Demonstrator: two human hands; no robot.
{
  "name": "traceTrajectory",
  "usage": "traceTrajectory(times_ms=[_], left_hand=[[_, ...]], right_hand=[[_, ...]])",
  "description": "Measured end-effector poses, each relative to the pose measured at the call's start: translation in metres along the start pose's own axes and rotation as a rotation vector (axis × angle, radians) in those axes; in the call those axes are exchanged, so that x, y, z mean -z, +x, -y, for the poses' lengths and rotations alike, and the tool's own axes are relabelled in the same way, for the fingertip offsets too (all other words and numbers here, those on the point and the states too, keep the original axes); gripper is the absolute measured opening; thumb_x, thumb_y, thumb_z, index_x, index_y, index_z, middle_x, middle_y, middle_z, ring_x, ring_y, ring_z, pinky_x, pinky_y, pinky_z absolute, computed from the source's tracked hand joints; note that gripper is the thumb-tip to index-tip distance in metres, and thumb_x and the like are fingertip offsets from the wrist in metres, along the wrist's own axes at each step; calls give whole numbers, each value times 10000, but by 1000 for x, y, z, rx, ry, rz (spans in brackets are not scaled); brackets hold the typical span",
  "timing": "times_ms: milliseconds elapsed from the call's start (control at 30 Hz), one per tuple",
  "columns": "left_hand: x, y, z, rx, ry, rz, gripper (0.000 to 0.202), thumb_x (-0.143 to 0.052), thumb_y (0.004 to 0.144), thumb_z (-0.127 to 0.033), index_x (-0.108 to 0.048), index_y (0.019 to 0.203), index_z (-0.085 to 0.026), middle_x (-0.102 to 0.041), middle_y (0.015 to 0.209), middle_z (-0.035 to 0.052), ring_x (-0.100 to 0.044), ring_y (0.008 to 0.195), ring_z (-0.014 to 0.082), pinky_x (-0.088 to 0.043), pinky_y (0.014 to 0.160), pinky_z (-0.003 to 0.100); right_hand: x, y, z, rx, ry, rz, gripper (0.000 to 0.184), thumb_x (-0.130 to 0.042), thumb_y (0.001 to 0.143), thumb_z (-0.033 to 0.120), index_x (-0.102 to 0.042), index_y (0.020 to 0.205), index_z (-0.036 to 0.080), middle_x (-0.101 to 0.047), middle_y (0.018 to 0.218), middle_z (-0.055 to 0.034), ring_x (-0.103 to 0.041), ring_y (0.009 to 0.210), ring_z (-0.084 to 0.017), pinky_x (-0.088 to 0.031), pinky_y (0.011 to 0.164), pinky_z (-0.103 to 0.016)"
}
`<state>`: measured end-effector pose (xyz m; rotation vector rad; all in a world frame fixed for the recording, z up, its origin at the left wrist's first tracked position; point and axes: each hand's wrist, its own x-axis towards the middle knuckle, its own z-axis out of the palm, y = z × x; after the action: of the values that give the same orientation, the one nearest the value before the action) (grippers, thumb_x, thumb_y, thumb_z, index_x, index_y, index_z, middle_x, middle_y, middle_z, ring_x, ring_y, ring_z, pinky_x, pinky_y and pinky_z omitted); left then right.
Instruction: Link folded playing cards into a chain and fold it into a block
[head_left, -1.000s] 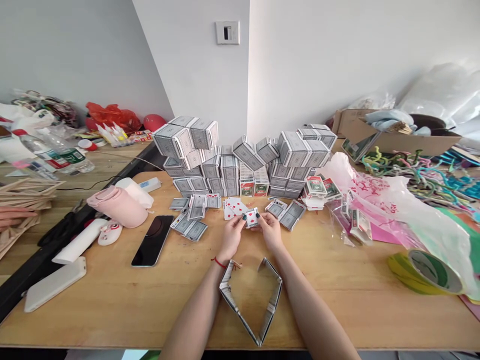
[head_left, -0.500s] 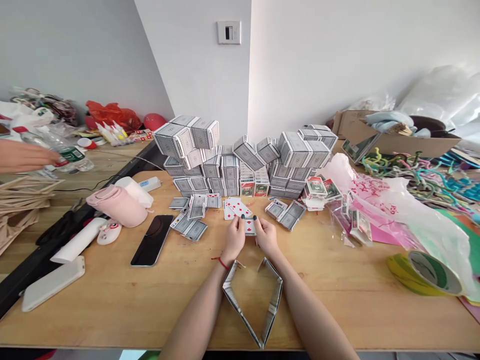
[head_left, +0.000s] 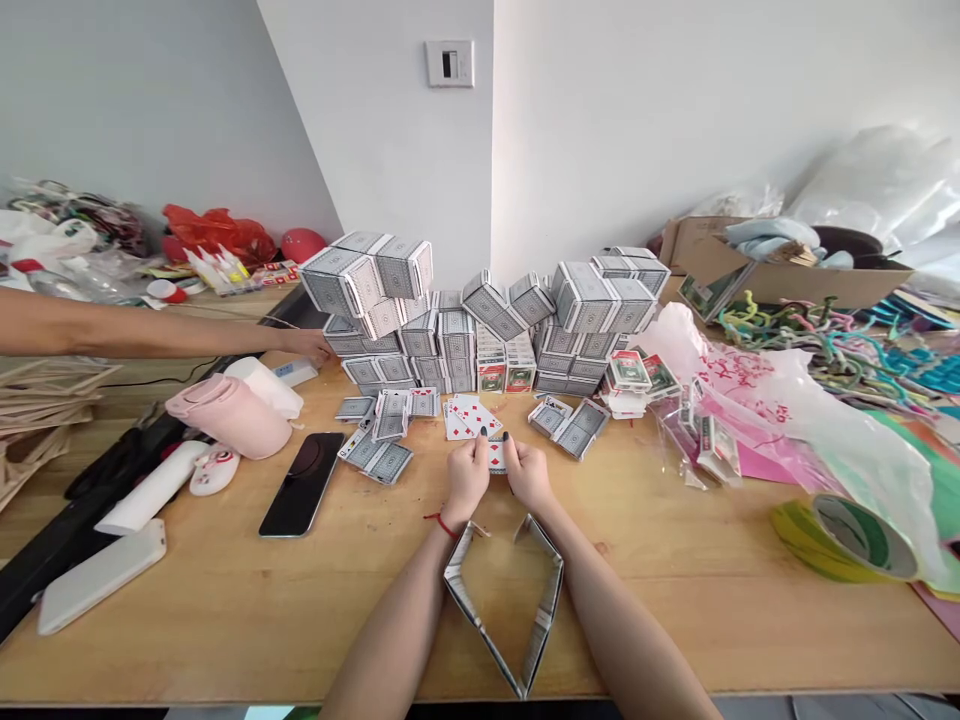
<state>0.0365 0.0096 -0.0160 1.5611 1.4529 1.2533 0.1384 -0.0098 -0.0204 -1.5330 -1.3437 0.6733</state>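
Note:
A playing card with red diamonds (head_left: 496, 458) is pinched at its two sides between my left hand (head_left: 469, 473) and my right hand (head_left: 527, 470), thumbs on top. Just beyond it, a few face-up diamond cards (head_left: 466, 415) lie on the table. Between my forearms stands a diamond-shaped frame of folded cards (head_left: 541, 620), with a gap at its far end. Folded cards lie in one group (head_left: 379, 460) to the left and another (head_left: 583, 430) to the right. Behind them rises a stack of card blocks (head_left: 457, 345).
A phone (head_left: 302, 485), pink cup (head_left: 240, 415), white mouse (head_left: 214, 470) and power bank (head_left: 103, 578) lie at left. Another person's arm (head_left: 150, 325) reaches in there. Card boxes (head_left: 628, 372), a plastic bag (head_left: 772, 380) and a tape roll (head_left: 844, 538) are at right.
The other person's arm has reached in from the left, its hand now beside the left end of the card blocks. My hands keep hold of the card in nearly the same place.

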Motion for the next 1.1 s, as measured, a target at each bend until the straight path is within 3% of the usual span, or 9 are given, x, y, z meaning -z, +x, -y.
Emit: traceTrajectory(times_ms=[100,333,600,733,833,900,1000,1100], left_hand=[[0,-1,-1,8,-36,-5,439,-397,791,-432,-299,441,-185,-308,414,-42,-293,434,81,-236,442,231],[1,-3,3,-7,-11,117,447,-368,803,-456,-311,450,-187,-326,423,-34,-311,436,89,-218,445,238],[2,-2,0,-37,53,72,431,-361,813,-418,-340,452,-184,-342,427,-36,-309,434,89,-216,462,243],[2,-2,2,-5,-2,51,418,-387,807,-441,-406,483,-177,-407,455,-24,-365,464,98,-261,476,230],[2,-2,4,8,-68,44,349,-408,808,-430,-498,595,-168,-514,557,1,-460,542,117,-329,521,223],[1,-1,4,-8,-135,32,246,-453,797,-395,-544,779,-166,-582,700,22,-530,648,133,-388,590,230],[0,-1,3,-43,-204,33,322,-515,775,-331,-483,1058,-180,-604,903,55,-575,796,151,-442,696,264],[0,0,4,-54,-151,60,297,-497,789,-293,-503,1065,-184,-606,955,73,-586,843,161,-460,735,289]], right_hand=[[-1,1,-2,9,-14,-27,460,-292,830,496,-242,483,199,-245,438,50,-223,417,-73,-165,407,-221],[0,4,-4,-26,8,-86,455,-291,839,480,-256,485,198,-273,435,49,-238,415,-75,-175,407,-217],[-3,4,-6,-1,-15,-104,474,-299,834,497,-275,466,200,-288,413,52,-241,401,-74,-183,407,-222],[-2,4,-5,-35,115,-64,390,-389,801,514,-409,576,195,-395,420,54,-338,388,-86,-246,392,-204],[0,4,-4,-31,187,-11,312,-465,771,494,-492,774,183,-493,490,43,-411,415,-103,-299,403,-200],[0,4,-4,-4,177,-20,300,-475,772,469,-510,846,180,-504,524,39,-421,440,-108,-318,420,-202],[1,4,-4,24,144,-32,281,-456,790,436,-536,869,178,-488,529,38,-430,463,-115,-344,446,-209],[1,4,-5,29,154,-22,268,-428,808,408,-552,872,180,-537,592,13,-478,494,-123,-383,472,-220]])
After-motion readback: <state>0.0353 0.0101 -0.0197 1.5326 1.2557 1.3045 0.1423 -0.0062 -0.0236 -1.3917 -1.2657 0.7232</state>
